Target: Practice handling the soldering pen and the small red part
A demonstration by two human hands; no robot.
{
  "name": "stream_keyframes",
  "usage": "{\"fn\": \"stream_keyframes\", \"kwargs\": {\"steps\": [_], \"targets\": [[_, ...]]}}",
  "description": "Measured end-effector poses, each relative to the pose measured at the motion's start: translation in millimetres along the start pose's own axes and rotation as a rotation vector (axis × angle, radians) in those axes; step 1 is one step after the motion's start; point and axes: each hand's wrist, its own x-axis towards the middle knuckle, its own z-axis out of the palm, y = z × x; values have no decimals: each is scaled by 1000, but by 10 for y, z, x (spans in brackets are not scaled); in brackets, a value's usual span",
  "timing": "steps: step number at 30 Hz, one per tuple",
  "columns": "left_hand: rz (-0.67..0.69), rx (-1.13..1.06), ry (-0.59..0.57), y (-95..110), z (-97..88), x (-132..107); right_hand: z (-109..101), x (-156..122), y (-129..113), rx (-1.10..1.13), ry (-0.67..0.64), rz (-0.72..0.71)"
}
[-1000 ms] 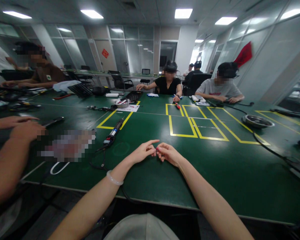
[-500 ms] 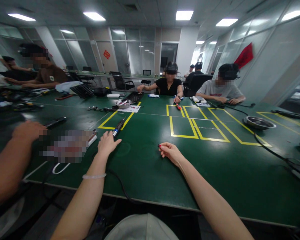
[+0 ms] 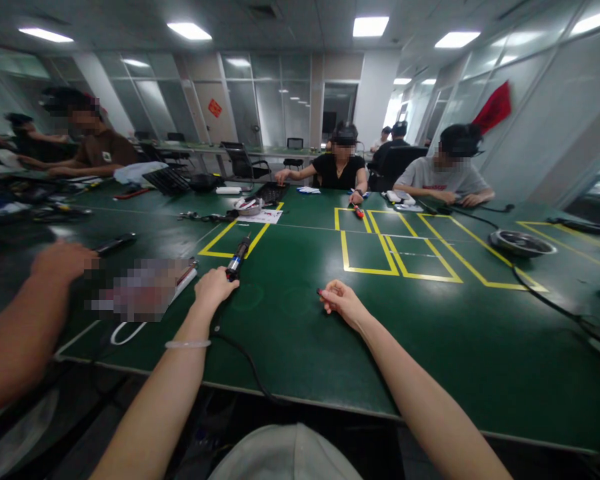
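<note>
My left hand [image 3: 215,287] is closed round the rear end of a black electric screwdriver [image 3: 239,257] with a blue band. Its thin bit points away from me, towards the taped outline. A black cord [image 3: 245,357] runs from near this wrist to the table's front edge. To the right, my right hand [image 3: 341,303] pinches a small red and black piece [image 3: 321,292] just above the green table [image 3: 290,347]. Its exact kind is too small to make out.
A co-worker's forearm and hand [image 3: 63,267] reach in at the left, beside a blurred packet [image 3: 145,290]. Yellow tape outlines [image 3: 370,271] mark the table. A metal bowl [image 3: 523,243] with a black cable stands at right; several people sit opposite.
My left hand has closed its fingers round the screwdriver, after lying more loosely spread at its end. My right hand keeps its pinch almost in place. The view has shifted slightly.
</note>
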Motion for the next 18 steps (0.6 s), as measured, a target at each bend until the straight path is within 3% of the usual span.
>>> {"fn": "stream_keyframes", "kwargs": {"steps": [6,12,18], "targets": [[90,15,26,339,-17,-167,12,10,30,-126,-16,-53],[311,-41,2,858,11,-431,26,51,104,-347,-46,-160],[531,-86,28,1281,91,-739,15,1,27,-548,19,-302]]}}
